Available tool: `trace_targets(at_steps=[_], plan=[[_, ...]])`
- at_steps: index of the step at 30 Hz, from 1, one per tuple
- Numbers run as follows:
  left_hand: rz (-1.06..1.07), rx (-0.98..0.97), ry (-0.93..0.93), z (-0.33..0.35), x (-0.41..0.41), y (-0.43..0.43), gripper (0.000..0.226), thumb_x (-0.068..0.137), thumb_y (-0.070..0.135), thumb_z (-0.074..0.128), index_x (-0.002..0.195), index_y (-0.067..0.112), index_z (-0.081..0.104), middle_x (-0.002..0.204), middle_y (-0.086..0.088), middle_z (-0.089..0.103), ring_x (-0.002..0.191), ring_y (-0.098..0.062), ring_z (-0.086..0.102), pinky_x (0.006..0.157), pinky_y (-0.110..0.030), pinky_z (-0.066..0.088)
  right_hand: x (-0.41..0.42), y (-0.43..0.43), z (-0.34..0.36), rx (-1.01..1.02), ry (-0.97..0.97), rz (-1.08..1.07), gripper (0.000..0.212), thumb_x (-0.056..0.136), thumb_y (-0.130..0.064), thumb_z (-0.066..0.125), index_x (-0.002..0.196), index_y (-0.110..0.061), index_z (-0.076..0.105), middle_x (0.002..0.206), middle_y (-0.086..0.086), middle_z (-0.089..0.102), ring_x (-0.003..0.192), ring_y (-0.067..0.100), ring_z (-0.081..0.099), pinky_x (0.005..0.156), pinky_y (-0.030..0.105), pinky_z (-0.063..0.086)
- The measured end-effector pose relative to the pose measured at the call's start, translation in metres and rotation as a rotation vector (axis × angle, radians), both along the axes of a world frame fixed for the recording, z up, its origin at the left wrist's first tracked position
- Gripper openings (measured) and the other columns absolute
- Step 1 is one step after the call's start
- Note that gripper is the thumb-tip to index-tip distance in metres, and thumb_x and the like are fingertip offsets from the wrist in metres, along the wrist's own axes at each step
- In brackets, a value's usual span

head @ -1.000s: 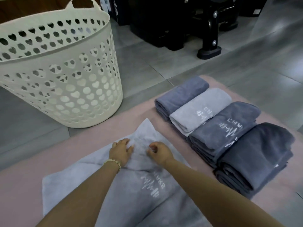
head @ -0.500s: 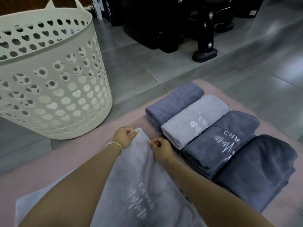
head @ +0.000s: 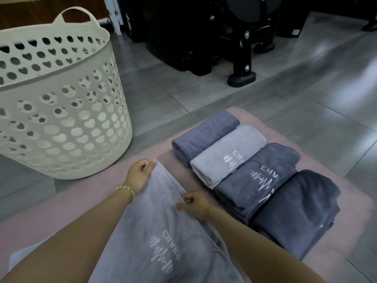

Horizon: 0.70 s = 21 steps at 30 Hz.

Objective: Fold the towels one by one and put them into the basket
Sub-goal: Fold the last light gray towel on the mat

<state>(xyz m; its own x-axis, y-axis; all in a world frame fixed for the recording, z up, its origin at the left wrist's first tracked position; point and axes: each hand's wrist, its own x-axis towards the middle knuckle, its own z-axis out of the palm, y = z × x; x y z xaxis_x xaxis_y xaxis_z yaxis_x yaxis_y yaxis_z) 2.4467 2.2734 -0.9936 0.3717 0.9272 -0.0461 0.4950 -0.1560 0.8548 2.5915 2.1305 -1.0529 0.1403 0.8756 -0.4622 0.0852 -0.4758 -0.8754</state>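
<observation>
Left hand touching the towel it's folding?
Touching. Head view: left hand pinches the far corner of the towel, thumb and fingers closed on the fabric.

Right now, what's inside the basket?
Only the basket's holed far wall shows above the rim, with no contents in view. Its floor and lower part are hidden behind the near wall.

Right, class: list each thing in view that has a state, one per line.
Light grey towel: partly unfolded, far end held up.
Left hand: pinches the towel's corner.
Right hand: pinches its edge.
Four other towels: folded, in a row on the pink mat.
Basket: upright on the floor.
</observation>
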Motion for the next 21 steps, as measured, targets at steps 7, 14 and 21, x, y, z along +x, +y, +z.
trace_targets(at_steps=[7, 14, 21], plan=[[0.3, 0.064, -0.131, 0.04, -0.05, 0.008, 0.044, 0.097, 0.023, 0.051, 0.059, 0.015, 0.028, 0.06, -0.003, 0.027, 0.059, -0.017, 0.027, 0.052, -0.021, 0.028, 0.005, -0.052, 0.027, -0.281, -0.163, 0.346, 0.028, 0.07, -0.038, 0.082, 0.081, -0.013, 0.074, 0.072, -0.011, 0.065, 0.066, 0.002, 0.059, 0.076, 0.022, 0.056], [0.452, 0.084, -0.214, 0.096, -0.122, 0.005, 0.044, 0.097, 0.028, 0.049, 0.06, 0.016, 0.029, 0.061, -0.005, 0.028, 0.057, -0.016, 0.026, 0.053, -0.031, 0.026, -0.014, -0.09, 0.058, -0.276, -0.232, 0.251, 0.033, 0.07, -0.04, 0.081, 0.085, -0.011, 0.074, 0.083, -0.001, 0.07, 0.071, 0.007, 0.059, 0.074, 0.026, 0.056], [0.614, 0.246, -0.217, 0.146, -0.241, 0.001, 0.041, 0.098, 0.026, 0.048, 0.062, 0.013, 0.034, 0.071, -0.012, 0.036, 0.07, -0.02, 0.032, 0.051, -0.024, 0.027, -0.058, -0.074, 0.122, -0.055, 0.094, 0.025, 0.019, 0.081, -0.02, 0.072, 0.09, -0.003, 0.074, 0.092, 0.012, 0.073, 0.081, 0.017, 0.069, 0.076, 0.024, 0.056]])
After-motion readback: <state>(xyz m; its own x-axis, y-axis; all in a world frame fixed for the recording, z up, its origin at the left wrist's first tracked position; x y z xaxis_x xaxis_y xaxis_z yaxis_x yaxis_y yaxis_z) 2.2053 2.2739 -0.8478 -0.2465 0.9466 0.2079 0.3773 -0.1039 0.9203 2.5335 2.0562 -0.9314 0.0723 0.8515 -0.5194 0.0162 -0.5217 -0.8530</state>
